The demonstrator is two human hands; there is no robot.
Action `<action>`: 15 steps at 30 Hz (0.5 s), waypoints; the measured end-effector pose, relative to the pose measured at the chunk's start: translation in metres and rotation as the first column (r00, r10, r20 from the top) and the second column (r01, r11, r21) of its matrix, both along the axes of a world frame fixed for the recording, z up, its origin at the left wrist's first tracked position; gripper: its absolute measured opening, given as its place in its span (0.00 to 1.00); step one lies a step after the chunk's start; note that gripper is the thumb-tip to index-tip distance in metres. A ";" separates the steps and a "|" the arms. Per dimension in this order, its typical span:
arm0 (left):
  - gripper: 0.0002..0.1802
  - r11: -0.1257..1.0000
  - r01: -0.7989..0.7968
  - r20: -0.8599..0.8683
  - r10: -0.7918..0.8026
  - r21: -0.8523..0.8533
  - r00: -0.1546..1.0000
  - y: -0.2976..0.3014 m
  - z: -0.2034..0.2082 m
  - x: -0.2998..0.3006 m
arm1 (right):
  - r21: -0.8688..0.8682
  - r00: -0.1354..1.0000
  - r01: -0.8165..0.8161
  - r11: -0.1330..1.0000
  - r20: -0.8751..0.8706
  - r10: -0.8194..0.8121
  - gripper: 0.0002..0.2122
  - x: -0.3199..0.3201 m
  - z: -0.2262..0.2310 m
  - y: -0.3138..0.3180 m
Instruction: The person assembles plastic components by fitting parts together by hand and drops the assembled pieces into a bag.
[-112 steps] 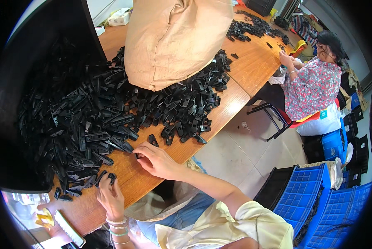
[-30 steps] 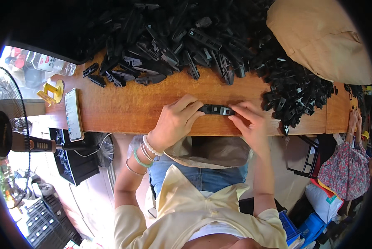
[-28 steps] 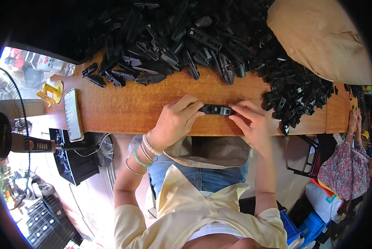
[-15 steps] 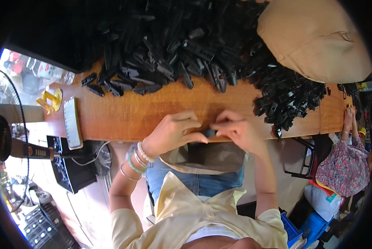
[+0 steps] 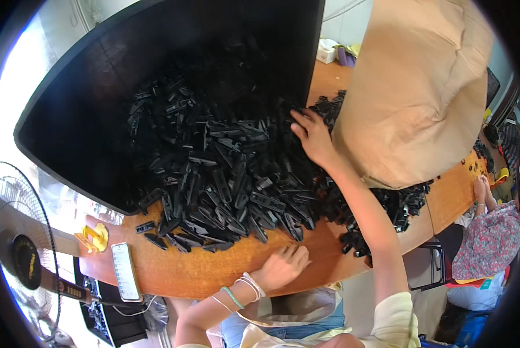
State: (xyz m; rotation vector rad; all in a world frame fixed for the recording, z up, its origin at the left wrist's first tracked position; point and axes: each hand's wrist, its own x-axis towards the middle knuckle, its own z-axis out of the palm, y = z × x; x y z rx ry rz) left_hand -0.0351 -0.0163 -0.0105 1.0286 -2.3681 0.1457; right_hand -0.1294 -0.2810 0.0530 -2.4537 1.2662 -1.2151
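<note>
The wooden surface (image 5: 178,269) bears heaped black parts (image 5: 231,180); the right hand (image 5: 315,138), fingers parted, seems to be reaching for one, calling for a pinch; the left hand (image 5: 281,268) curls, contents unclear.

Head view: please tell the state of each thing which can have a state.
Left hand: fingers loosely curled, grip unclear
Right hand: fingers extended
Black parts: loose, heaped
Black container: open in front
Phone: screen lit
Lap sack: mouth open
Fan: cannot tell if running
Brown bag: bulging
</note>
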 end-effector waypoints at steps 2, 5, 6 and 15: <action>0.10 0.997 0.017 -0.071 -0.011 0.079 0.997 0.001 0.001 -0.001 | 0.051 0.996 0.067 0.996 -0.055 -0.064 0.17 0.011 -0.014 -0.035; 0.11 0.998 0.025 -0.079 -0.021 0.052 0.997 -0.006 -0.002 0.000 | 0.112 0.948 0.291 0.950 -0.169 -0.271 0.19 0.022 -0.029 -0.060; 0.10 0.992 -0.001 -0.051 0.007 0.128 0.999 -0.001 -0.001 0.000 | 0.137 0.951 0.287 0.948 -0.156 -0.265 0.20 0.028 -0.030 -0.058; 0.17 0.999 -0.045 -0.164 0.045 0.005 0.985 0.009 -0.002 0.003 | 0.134 0.961 0.276 0.952 -0.066 -0.270 0.18 0.039 -0.040 -0.003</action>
